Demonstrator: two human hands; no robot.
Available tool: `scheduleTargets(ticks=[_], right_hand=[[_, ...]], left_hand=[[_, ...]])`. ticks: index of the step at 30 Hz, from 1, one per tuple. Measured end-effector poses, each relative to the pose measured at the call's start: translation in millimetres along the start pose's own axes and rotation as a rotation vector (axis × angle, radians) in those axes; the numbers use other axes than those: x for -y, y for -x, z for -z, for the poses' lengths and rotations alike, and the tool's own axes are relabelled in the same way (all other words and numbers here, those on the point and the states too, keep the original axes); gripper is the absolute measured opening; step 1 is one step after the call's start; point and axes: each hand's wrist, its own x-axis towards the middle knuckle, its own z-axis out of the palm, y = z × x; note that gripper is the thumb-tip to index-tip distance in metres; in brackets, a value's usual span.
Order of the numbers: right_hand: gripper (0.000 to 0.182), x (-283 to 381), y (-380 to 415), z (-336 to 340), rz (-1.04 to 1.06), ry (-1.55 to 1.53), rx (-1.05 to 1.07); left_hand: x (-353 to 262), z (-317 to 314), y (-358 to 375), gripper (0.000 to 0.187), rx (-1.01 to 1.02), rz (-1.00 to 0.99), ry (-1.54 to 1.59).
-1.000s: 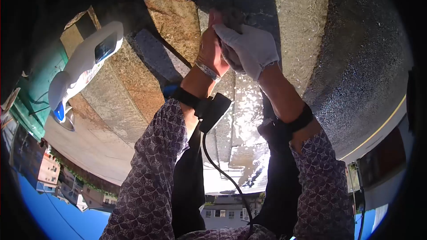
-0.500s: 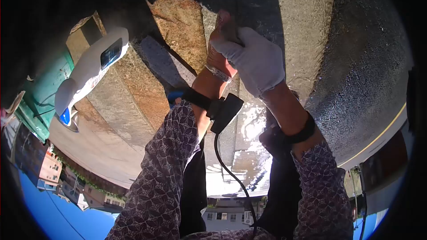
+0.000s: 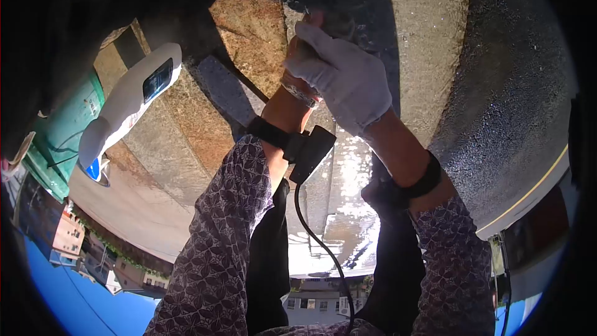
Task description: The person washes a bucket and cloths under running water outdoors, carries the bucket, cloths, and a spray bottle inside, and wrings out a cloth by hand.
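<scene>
My right hand (image 3: 357, 84) wears a white glove. Its thumb and fingers are closed round my bare left hand (image 3: 298, 53), near the wrist. The fingers of my left hand are mostly hidden by the glove and deep shadow. A light patterned bracelet (image 3: 301, 91) circles my left wrist. Further up that forearm, a black strap carries a black box (image 3: 313, 154) with a cable. Another black band (image 3: 429, 180) is on my right forearm. Past both hands, a dark shaded area (image 3: 367, 0) shows clear droplets or bubbles near the top edge.
On the left are a white rounded object (image 3: 134, 96) with a dark panel and a green container (image 3: 65, 130). Stone slabs (image 3: 193, 121) and wet, glaring ground (image 3: 351, 174) lie beneath. Dark asphalt (image 3: 510, 106) curves along the right. My legs frame the lower middle.
My gloved right hand has shifted slightly left, and its thumb now lies further across my left hand. The left forearm and its box have also moved a little left.
</scene>
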Motion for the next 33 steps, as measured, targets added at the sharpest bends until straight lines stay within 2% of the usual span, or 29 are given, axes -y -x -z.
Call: scheduleTargets(ticks=[2, 3, 4, 6, 8, 9, 10, 11, 13, 14, 15, 16, 17, 18, 20, 21, 22, 24, 25, 27, 28, 29, 30, 31, 33], right_hand=[[0.031, -4.6, -6.9, -3.6, 0.189, 0.258, -0.031], [0.031, -26.2, -20.5, -0.4, 0.19, 0.26, -0.036], [0.028, -65.8, -38.3, 7.7, 0.192, 0.451, -0.072], [0.022, -126.6, -51.1, 21.5, 0.175, 0.831, -0.141], [0.022, -112.0, -59.2, 36.6, -0.4, 0.626, -0.145], [0.022, -110.3, -61.5, 46.8, -0.397, 0.64, -0.156], [0.022, -108.4, -61.0, 56.2, -0.678, 0.205, -0.314], [0.023, -103.5, -59.7, 58.7, -0.927, -0.26, -0.448], [0.03, -77.8, -34.8, 18.9, -0.675, -0.82, -0.291], [0.034, -56.5, -13.3, 11.2, -0.321, -0.341, -0.045], [0.037, -21.5, -2.7, 5.5, 0.089, 0.196, -0.153], [0.034, 5.7, 5.5, 9.3, 0.014, 0.099, -0.048], [0.033, 3.5, 3.2, 7.6, -0.067, 0.134, 0.005], [0.032, -0.8, -1.6, 4.5, -0.147, 0.165, 0.059], [0.029, -38.6, -31.0, 17.4, -0.236, 0.378, -0.064], [0.029, -75.5, -37.8, 21.6, -0.219, 0.573, 0.001], [0.03, -108.9, -40.1, 24.2, -0.193, 0.761, 0.066], [0.035, -128.9, -42.9, 34.5, -0.444, 0.532, -0.101], [0.035, -130.1, -42.3, 37.0, -0.437, 0.539, -0.102], [0.038, -103.8, -32.2, 41.8, -0.823, -0.702, -0.431], [0.038, -77.9, -21.1, 28.6, -0.806, -0.884, -0.321], [0.035, -68.0, -6.4, 14.5, -0.613, -0.357, -0.04], [0.031, -38.1, 8.5, 3.1, -0.435, -0.367, 0.026], [0.023, -8.0, 17.3, 6.3, -0.125, 0.139, 0.057], [0.023, -5.3, 17.4, 1.4, -0.241, 0.242, 0.086]], left_hand=[[4.6, 3.1, 3.1, 0.037, 0.028, 0.0, 0.017], [7.2, -6.2, 12.3, 0.037, -0.092, 0.065, -0.069], [6.0, -15.1, 24.9, 0.038, -0.153, 0.104, -0.13], [-0.8, -27.8, 39.6, 0.039, -0.018, 0.097, -0.218], [-17.3, -8.7, 45.8, 0.04, 0.2, -0.114, -0.259], [-22.1, -14.8, 31.3, 0.042, -0.009, -0.034, -0.378], [-25.0, 2.2, 30.1, 0.056, -0.085, -0.082, -0.718], [-13.6, 5.8, 29.1, 0.061, -0.13, -0.044, -0.588], [3.2, -2.9, 21.6, 0.074, -0.149, 0.057, -0.425], [9.1, 1.7, 11.2, 0.067, -0.151, 0.104, -0.359], [9.8, 3.4, 10.4, 0.067, -0.156, 0.113, -0.357], [7.8, 3.1, 8.8, 0.05, -0.062, 0.032, -0.188], [5.9, 1.6, 7.3, 0.036, 0.035, -0.052, -0.02], [8.2, -1.1, 13.2, 0.036, 0.035, -0.053, -0.022], [20.6, -4.3, 35.6, 0.029, -0.197, 0.096, -0.21], [17.1, -15.4, 43.5, 0.027, -0.04, 0.159, -0.233], [18.1, -15.3, 44.7, 0.027, -0.04, 0.164, -0.235], [15.9, -14.1, 47.5, 0.027, 0.03, -0.014, -0.449], [5.4, -6.7, 49.5, 0.032, 0.066, -0.114, -0.429], [10.0, 6.4, 40.9, 0.038, -0.185, -0.04, -0.285], [15.3, 12.4, 36.5, 0.04, -0.283, -0.043, -0.263], [17.8, 12.7, 33.0, 0.04, -0.289, -0.043, -0.262], [21.6, 13.1, 28.8, 0.037, -0.251, -0.011, -0.179], [25.1, 13.0, 23.4, 0.034, -0.211, 0.019, -0.097], [28.3, 9.5, 12.3, 0.03, -0.119, 0.077, 0.063]])
